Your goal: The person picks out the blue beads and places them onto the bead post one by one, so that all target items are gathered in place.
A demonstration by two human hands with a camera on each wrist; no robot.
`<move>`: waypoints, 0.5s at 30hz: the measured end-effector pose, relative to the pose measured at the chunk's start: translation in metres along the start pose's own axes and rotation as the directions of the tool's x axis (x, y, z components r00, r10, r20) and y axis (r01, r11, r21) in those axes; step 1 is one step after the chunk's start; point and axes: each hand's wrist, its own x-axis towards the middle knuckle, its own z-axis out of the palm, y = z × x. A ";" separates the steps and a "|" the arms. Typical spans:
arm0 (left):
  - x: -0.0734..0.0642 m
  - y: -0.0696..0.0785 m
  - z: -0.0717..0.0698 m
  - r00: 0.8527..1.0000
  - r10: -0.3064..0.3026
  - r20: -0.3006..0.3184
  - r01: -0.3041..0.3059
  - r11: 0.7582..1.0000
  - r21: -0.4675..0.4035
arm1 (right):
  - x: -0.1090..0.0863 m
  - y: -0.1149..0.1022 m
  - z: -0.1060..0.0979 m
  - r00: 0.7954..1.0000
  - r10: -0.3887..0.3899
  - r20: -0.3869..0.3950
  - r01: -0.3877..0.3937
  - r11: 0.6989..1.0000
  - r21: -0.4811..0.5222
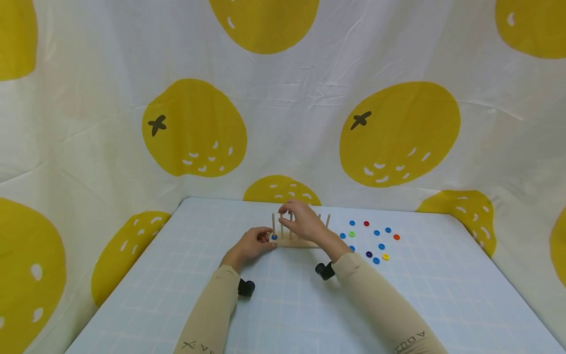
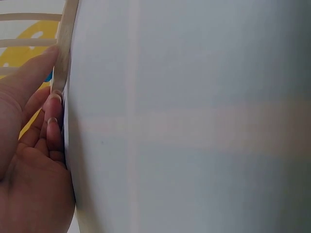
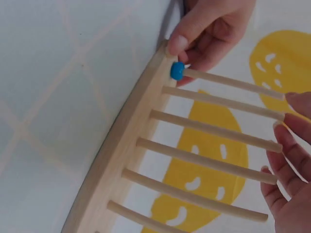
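Note:
A wooden peg stand (image 1: 295,243) with a row of upright pegs (image 3: 214,164) rests on the table. One blue ring (image 3: 177,71) sits low on the peg at the stand's left end. My left hand (image 1: 253,243) grips that end, thumb (image 2: 41,65) along the front and the other fingers behind it. Above the pegs is my right hand (image 1: 305,223), its fingers bent loosely and spread around the peg tops. No ring shows between its fingertips (image 3: 279,133) in the right wrist view.
Loose rings lie right of the stand: several blue, a red one (image 1: 366,223), a green one (image 1: 352,234), an orange one (image 1: 396,237), a yellow one (image 1: 385,257) and a dark purple one (image 1: 369,254). A white curtain (image 1: 292,132) with yellow fruit prints surrounds the table (image 1: 283,305).

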 end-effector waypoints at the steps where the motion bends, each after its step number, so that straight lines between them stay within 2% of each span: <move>1: 0.000 0.000 0.000 1.000 -0.004 0.000 0.004 1.000 -0.001 | -0.002 -0.001 -0.002 1.000 0.000 0.004 0.000 1.000 0.005; 9: -0.002 0.004 0.000 1.000 -0.030 -0.005 0.030 0.999 -0.018 | -0.018 0.001 -0.019 1.000 -0.014 -0.004 0.014 1.000 -0.002; 15: -0.001 0.006 0.000 0.999 -0.042 -0.007 0.041 0.999 -0.030 | -0.033 0.010 -0.035 1.000 0.018 0.016 -0.018 0.999 0.038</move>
